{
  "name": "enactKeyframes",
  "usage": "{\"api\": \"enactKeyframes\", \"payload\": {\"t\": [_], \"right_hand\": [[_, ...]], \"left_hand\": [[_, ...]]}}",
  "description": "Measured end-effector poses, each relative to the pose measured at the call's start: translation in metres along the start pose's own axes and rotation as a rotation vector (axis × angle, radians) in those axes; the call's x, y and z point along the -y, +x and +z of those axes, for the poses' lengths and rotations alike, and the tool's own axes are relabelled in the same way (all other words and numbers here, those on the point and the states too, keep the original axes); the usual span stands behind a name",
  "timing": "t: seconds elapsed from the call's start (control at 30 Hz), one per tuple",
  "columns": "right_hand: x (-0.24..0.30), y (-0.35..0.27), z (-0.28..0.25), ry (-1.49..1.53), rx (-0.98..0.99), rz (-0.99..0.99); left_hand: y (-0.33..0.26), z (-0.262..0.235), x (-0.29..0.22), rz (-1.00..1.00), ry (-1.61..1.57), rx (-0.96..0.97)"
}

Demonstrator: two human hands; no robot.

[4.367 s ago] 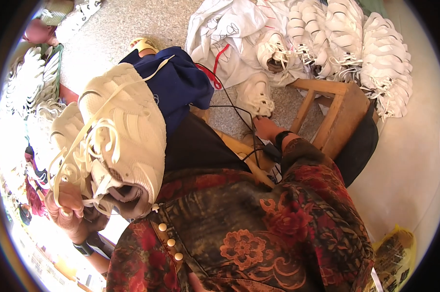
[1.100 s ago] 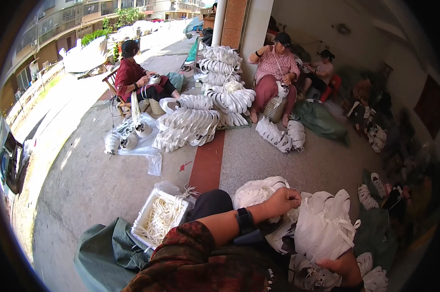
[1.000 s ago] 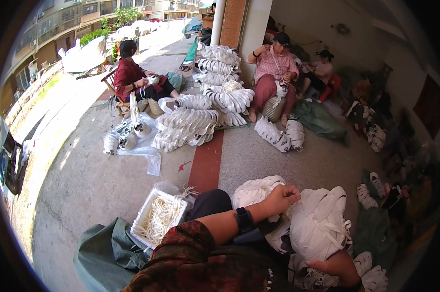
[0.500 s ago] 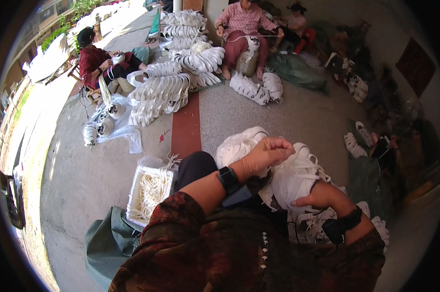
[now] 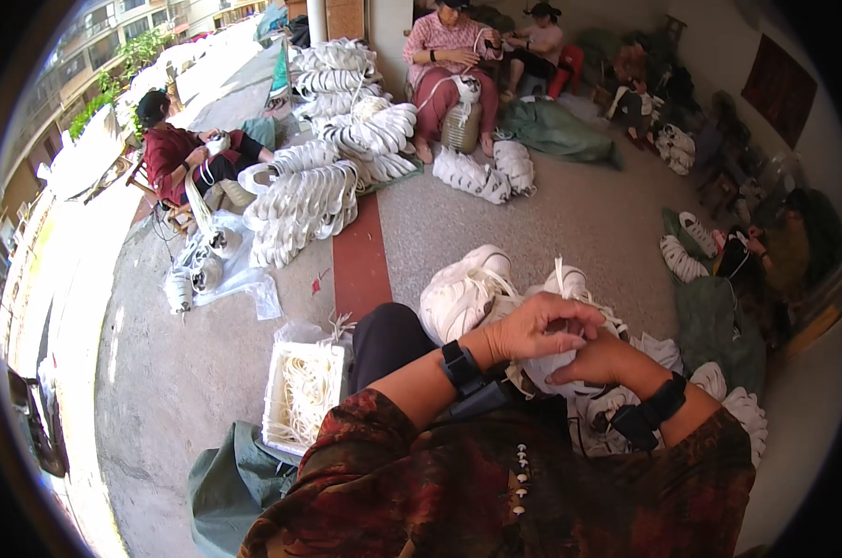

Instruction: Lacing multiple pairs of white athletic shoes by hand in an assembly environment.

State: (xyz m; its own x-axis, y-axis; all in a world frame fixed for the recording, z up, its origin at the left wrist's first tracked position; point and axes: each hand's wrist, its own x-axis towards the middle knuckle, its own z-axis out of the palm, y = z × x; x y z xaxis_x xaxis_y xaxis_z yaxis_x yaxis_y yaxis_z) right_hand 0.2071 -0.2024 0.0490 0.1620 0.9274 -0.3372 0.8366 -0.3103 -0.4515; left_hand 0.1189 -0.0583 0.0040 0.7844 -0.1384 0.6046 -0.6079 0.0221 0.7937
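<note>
A white lace-up sneaker lies in front of my lap, toe away from me, with a lace end sticking up near its toe. Over it, my left hand reaches rightward with bent fingers and thumb drawn together. My right hand is close under it on the sneaker's near part, fingers curled; the left hand partly covers it. Whatever either hand pinches is too small or hidden to make out. Left of them sits another white sneaker, with loose laces across it.
A white box of cream laces stands by my left knee. Bundled white shoes are heaped farther off. A person in pink, one in dark red and several others sit around. Green sacks lie on the floor.
My left hand has come down and right, and my right hand has shifted left, so they now meet over the sneaker. The view has shifted slightly; the person in pink has lowered a stretched lace.
</note>
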Motion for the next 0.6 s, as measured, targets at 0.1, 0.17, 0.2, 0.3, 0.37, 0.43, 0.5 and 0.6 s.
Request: {"api": "enactKeyframes", "payload": {"t": [0.1, 0.17, 0.2, 0.3, 0.37, 0.43, 0.5, 0.6], "right_hand": [[-0.027, -0.001, 0.015, -0.11, -0.066, -0.108], [-0.026, -0.002, 0.01, -0.129, -0.083, -0.246], [-0.019, -0.008, 0.005, -0.082, -0.07, -0.309], [-0.021, -0.035, -0.008, 0.385, 0.054, -0.143], [-0.003, -0.056, -0.03, 0.307, -0.041, -0.108], [0.011, -0.07, -0.045, 0.243, -0.142, -0.062], [0.021, -0.073, -0.055, 0.341, -0.306, -0.135], [0.01, -0.052, -0.06, 0.817, -0.377, -0.28]], "left_hand": [[0.001, 0.007, -0.009, 0.139, 0.294, 0.089], [-0.005, 0.013, -0.014, 0.141, 0.481, 0.105], [-0.008, 0.016, -0.017, 0.128, 0.564, 0.106], [-0.008, 0.017, -0.014, 0.141, 0.643, 0.04], [-0.008, 0.015, -0.019, 0.065, 0.75, -0.018], [-0.002, 0.02, -0.022, 0.072, 0.728, -0.046], [0.007, 0.023, -0.024, 0.029, 0.593, -0.033], [0.016, 0.019, -0.019, -0.111, 0.367, 0.051]]}}
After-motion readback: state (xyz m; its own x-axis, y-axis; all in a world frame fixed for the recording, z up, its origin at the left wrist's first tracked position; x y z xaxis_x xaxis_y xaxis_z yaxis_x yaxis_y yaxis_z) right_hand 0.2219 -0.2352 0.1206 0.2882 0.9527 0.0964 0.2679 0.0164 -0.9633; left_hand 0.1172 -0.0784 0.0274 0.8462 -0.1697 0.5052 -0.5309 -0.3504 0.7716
